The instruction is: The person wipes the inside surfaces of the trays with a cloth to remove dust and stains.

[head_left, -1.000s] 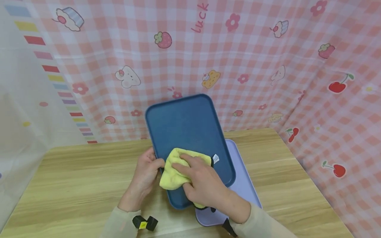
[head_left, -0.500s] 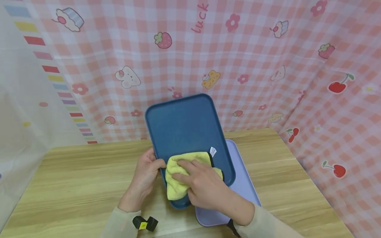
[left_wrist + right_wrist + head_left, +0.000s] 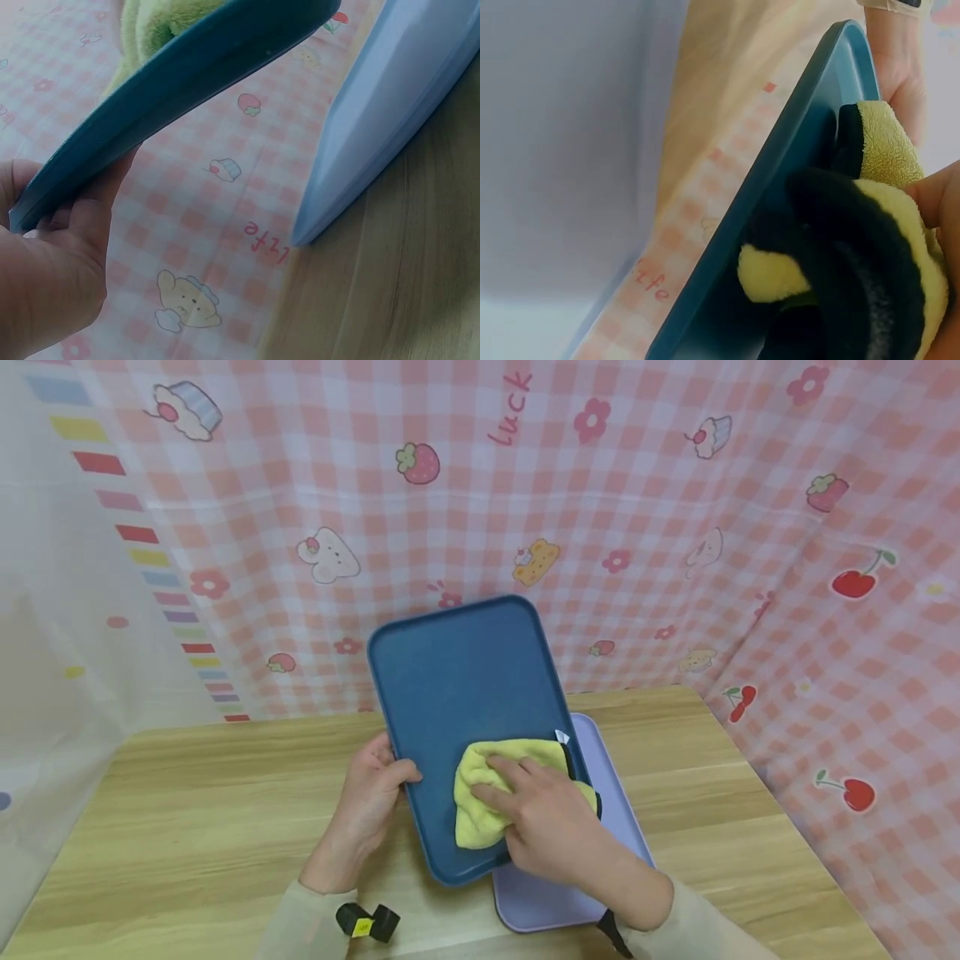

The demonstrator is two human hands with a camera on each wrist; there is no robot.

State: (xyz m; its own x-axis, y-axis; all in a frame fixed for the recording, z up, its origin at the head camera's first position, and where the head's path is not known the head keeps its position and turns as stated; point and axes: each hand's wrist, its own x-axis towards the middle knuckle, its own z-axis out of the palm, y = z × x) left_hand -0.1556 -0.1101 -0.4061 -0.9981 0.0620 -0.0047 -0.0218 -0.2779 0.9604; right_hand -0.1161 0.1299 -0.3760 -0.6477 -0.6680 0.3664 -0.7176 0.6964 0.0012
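A dark blue rectangular tray point(image 3: 465, 685) is tilted up in the head view, its inner face toward me. My left hand point(image 3: 370, 793) grips its left edge, thumb on the rim and fingers behind. In the left wrist view this hand point(image 3: 60, 255) pinches the tray's edge point(image 3: 172, 90). A yellow cloth point(image 3: 474, 818) with black edging and a white tag lies against the lower right of the tray. My right hand point(image 3: 551, 818) holds the cloth and presses it there with spread fingers. The bunched cloth point(image 3: 889, 150) hides part of the tray in the right wrist view.
A lilac tray point(image 3: 536, 902) lies on the wooden table point(image 3: 195, 827), partly behind the blue tray. A small black object with a yellow label point(image 3: 367, 924) is by the left sleeve. Pink checked curtains point(image 3: 465, 518) stand behind and to the right.
My right hand has slid the yellow cloth rightward across the lower part of the blue tray, baring the lower left. My left hand keeps its grip, and the tray stays nearly still.
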